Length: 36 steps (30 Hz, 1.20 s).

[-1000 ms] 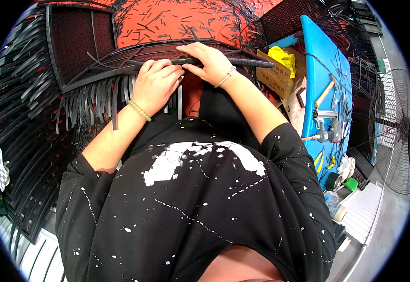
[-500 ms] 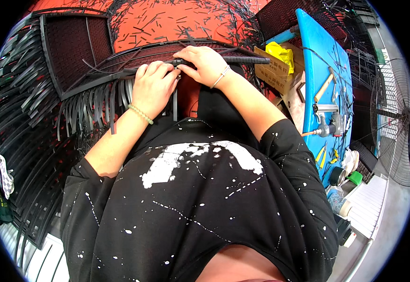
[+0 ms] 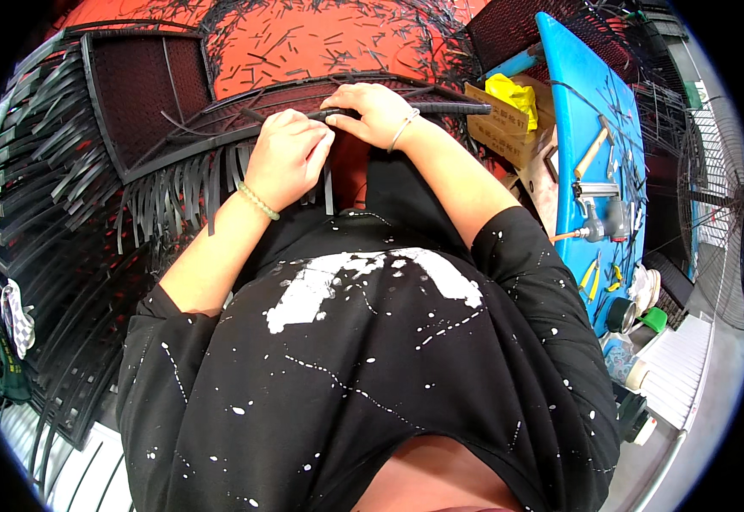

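A black furniture frame, woven with flat plastic strips, lies in front of me, its dark panel (image 3: 145, 81) at the left. Its wrapped bar (image 3: 453, 108) runs across under both hands and sticks out to the right. My right hand (image 3: 373, 118) is closed over this bar, thumb on the near side. Just left of it, my left hand (image 3: 291, 158) is closed in a pinch at the bar; what its fingertips hold is hidden. Loose black strips (image 3: 171, 192) hang from the frame's near edge beside my left wrist.
A blue table (image 3: 566, 77) stands at the right, bearing a hammer (image 3: 592, 152), a grey metal tool (image 3: 592, 226) and yellow-handled pliers (image 3: 589, 277). A cardboard box (image 3: 493, 132) with a yellow bag (image 3: 513, 98) sits beside it. Strip offcuts litter the red floor (image 3: 303, 38).
My left hand has curled its fingers tighter and turned slightly, with the thumb now raised along them. My right hand stays on the bar. The whole view has shifted slightly.
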Each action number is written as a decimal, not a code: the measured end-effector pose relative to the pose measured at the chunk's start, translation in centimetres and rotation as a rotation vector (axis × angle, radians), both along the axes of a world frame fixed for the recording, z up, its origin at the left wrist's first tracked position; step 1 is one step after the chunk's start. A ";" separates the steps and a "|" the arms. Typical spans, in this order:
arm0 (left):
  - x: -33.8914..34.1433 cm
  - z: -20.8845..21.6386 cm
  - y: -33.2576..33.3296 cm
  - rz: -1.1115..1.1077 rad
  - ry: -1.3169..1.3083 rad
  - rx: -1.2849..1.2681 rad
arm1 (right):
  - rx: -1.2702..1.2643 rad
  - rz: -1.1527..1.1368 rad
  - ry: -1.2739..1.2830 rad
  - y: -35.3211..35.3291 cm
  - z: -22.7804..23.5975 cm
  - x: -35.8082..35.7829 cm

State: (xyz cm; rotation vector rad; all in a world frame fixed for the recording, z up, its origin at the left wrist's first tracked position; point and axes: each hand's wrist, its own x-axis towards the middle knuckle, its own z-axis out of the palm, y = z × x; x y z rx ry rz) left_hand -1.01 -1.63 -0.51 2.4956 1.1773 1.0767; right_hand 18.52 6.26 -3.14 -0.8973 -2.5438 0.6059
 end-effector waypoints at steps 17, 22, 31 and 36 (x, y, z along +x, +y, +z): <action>-0.9 -0.1 5.9 0.019 0.056 -0.103 | -0.018 -0.033 -0.006 0.0 -0.3 1.0; -0.5 -1.5 7.9 0.122 0.078 -0.419 | 0.029 -0.035 0.007 -0.6 0.1 0.6; -0.8 -3.8 11.2 0.004 0.069 -0.802 | 0.063 -0.068 -0.037 -0.8 0.1 0.4; -0.9 -4.0 12.4 -0.040 0.089 -0.972 | 0.055 -0.070 -0.061 -0.7 0.1 0.4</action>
